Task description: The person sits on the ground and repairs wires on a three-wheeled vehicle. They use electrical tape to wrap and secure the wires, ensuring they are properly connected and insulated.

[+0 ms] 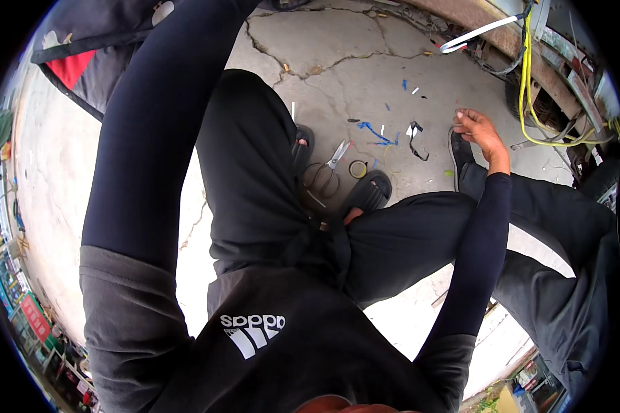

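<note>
My right hand [486, 134] is raised over the concrete beside a dark shoe, its fingers loosely bent and apart, with nothing visible in them. My left arm [151, 138] stretches up past the top edge, so that hand is out of sight. Between my sandalled feet and just ahead of them lie a pair of scissors [331, 162], blades apart, and a roll of tape [357, 169]. Blue plastic scraps [379, 135] and a twisted black strip [415, 143] are scattered farther ahead.
Yellow cables [525, 82] and a white tube [481, 34] hang from a rusty metal frame [492, 8] at the upper right. Another person's dark-trousered leg [551, 206] is close on my right. A dark padded cloth [107, 65] with a red patch is at the upper left.
</note>
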Tool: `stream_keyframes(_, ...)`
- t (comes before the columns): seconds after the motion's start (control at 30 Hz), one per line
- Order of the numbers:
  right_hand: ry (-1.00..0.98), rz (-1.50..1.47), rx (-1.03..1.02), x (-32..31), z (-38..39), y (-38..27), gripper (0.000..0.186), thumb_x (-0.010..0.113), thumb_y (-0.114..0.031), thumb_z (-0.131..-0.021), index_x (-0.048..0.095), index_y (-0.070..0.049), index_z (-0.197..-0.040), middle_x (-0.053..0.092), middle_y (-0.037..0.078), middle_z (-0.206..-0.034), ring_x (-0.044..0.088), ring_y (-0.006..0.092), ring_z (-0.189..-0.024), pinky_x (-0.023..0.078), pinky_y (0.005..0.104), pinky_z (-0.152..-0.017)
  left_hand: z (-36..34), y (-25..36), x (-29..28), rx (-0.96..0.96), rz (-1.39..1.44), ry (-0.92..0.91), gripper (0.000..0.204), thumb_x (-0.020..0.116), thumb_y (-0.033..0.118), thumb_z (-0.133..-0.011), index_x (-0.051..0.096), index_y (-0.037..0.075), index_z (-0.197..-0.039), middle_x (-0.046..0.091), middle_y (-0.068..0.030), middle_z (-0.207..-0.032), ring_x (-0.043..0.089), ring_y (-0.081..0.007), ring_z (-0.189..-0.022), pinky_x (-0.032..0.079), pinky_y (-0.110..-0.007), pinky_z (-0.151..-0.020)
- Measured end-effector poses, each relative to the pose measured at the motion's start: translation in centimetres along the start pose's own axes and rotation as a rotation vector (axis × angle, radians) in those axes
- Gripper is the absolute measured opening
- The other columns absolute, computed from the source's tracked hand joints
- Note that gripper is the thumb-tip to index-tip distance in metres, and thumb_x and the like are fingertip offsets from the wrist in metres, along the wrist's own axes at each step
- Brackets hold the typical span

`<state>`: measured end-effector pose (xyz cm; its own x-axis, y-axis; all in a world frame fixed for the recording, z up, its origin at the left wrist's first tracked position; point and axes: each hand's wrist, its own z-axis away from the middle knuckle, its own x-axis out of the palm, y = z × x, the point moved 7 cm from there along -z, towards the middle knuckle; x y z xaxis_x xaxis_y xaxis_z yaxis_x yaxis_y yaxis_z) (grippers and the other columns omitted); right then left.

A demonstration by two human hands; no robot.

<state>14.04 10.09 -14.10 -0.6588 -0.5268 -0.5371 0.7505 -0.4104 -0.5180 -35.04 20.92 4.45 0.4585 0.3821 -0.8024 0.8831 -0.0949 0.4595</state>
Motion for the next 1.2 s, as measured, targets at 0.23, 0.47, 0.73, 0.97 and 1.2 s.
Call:
stream_keyframes(0.23, 0.047, -0.124, 0.163, 2.0, 0.1, 1.8, 0.05, 0.059, -0.039, -0.103, 0.058, -0.005, -0.138, 0.069, 0.009, -0.125, 0.067, 0.0195, -0.108, 0.052, 0.0359, -0.094, -0.3, -3.4, -1.6, -0.013, 0.078, -0.056, 0.04, 0.057, 0.036, -0.094, 0.078, 0.002, -0.097, 0.073, -0.0245, -0.099, 0.071, -0.0406, -0.099, 0.053, -0.047, -0.093)
stream_keyframes(0.47, 0.048, -0.19, 0.264, 4.7, 0.0, 2.4, 0.05, 0.061, -0.04, -0.102, 0.057, -0.005, -0.138, 0.07, 0.008, -0.121, 0.068, 0.0169, -0.105, 0.053, 0.033, -0.09, 0.2, -5.6, -2.5, 0.015, 0.092, 0.061, 0.039, 0.057, 0.034, -0.094, 0.077, 0.001, -0.092, 0.072, -0.0266, -0.094, 0.071, -0.0414, -0.097, 0.053, -0.048, -0.092)
stream_keyframes(0.73, 0.041, -0.176, 0.244, 4.3, -2.5, 1.6, 0.05, 0.06, -0.04, -0.102, 0.058, -0.005, -0.137, 0.069, 0.007, -0.122, 0.068, 0.0168, -0.104, 0.052, 0.0328, -0.09, -2.1, -5.8, -1.9, 0.068, 0.138, 0.052, 0.038, 0.056, 0.032, -0.092, 0.077, 0.0, -0.09, 0.071, -0.028, -0.093, 0.07, -0.0432, -0.094, 0.054, -0.049, -0.09)
stream_keyframes(0.97, 0.051, -0.074, 0.178, 5.0, -3.9, -1.3, 0.046, 0.06, -0.039, -0.102, 0.061, -0.007, -0.135, 0.069, 0.006, -0.12, 0.067, 0.0162, -0.102, 0.051, 0.0332, -0.091, -2.7, -5.9, -1.5, 0.09, 0.078, 0.069, 0.039, 0.057, 0.033, -0.093, 0.077, -0.001, -0.09, 0.072, -0.0263, -0.09, 0.071, -0.0429, -0.09, 0.054, -0.048, -0.088)
stream_keyframes(1.2, 0.085, 0.068, -0.027, -0.1, 0.3, -2.7, 0.05, 0.063, -0.035, -0.098, 0.061, 0.001, -0.132, 0.069, 0.012, -0.115, 0.068, 0.0195, -0.094, 0.051, 0.0337, -0.089, -0.5, -1.1, -1.8, 0.04, 0.122, 0.239, 0.045, 0.055, 0.037, -0.099, 0.074, -0.001, -0.086, 0.067, -0.0291, -0.084, 0.069, -0.0451, -0.084, 0.052, -0.052, -0.079)
